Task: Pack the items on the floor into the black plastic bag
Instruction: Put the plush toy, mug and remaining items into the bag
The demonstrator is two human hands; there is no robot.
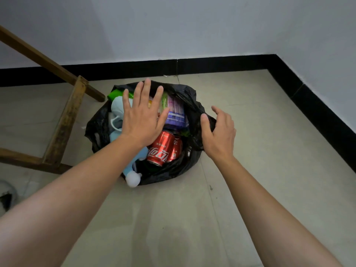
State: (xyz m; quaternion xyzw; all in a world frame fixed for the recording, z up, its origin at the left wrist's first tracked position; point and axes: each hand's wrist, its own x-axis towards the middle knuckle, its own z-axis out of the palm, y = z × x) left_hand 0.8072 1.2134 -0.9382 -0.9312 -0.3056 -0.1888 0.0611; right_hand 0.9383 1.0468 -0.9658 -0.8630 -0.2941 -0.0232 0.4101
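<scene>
The black plastic bag (190, 114) lies open on the tiled floor near the wall. Inside it I see two red cola cans (163, 149), a purple packet (176, 112), a green packet (115, 93) and a pale blue soft toy (117, 110) whose white end (133, 180) sticks out over the bag's near rim. My left hand (142, 116) hovers flat over the contents, fingers spread, holding nothing. My right hand (219, 132) curls around the bag's right rim, thumb and fingers on the black plastic.
A wooden chair frame (65, 120) stands just left of the bag, one leg touching down beside it. A black skirting board (221, 63) runs along the white walls, which meet in a corner at the right. A dark object (5, 195) lies at the left edge.
</scene>
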